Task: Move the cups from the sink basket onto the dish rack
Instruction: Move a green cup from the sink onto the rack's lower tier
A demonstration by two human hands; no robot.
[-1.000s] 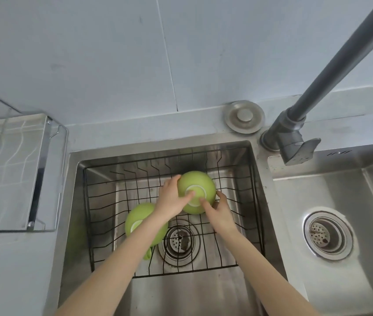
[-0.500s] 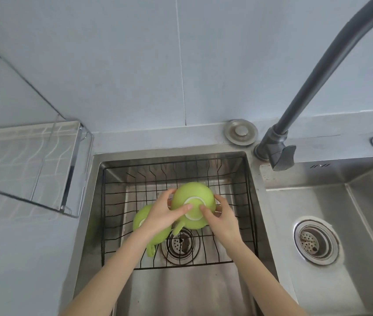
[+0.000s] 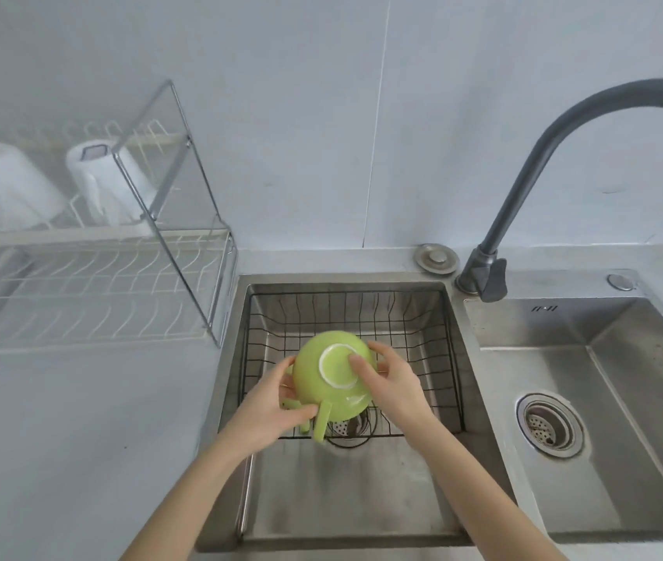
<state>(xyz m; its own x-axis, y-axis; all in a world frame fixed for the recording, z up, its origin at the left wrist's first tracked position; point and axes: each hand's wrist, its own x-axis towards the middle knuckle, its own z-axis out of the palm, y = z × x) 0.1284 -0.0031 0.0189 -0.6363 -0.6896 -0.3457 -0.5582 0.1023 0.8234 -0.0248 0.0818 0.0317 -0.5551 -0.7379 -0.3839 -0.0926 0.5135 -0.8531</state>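
Green cup [image 3: 334,376] upside down, base ring facing up, handle [image 3: 321,423] pointing toward the near edge. Held above the sink basket [image 3: 423,317], over its near-left part; whether it touches the wire cannot be told

Left hand [image 3: 269,402] curled round the cup's left side, thumb next to the handle. Right hand [image 3: 390,378] cupped on the right side, one fingertip pressed on the base ring. Both hands closed on the cup, not spread

A bit of green shows below the left hand, likely a second cup [image 3: 304,427], mostly hidden

Handling, by judgement: glossy, rigid, looks like ceramic or hard plastic; light enough for one hand. If wet, the smooth dome would be slippery; chips if knocked on steel. Safest hold is the handle or a two-sided clasp at the widest part, as now

Dish rack [image 3: 119,285] on the counter to the left, lower tier bare; two white upturned vessels [image 3: 10,188] on the far upper tier. Faucet [image 3: 564,155] far right, second basin [image 3: 605,398] right
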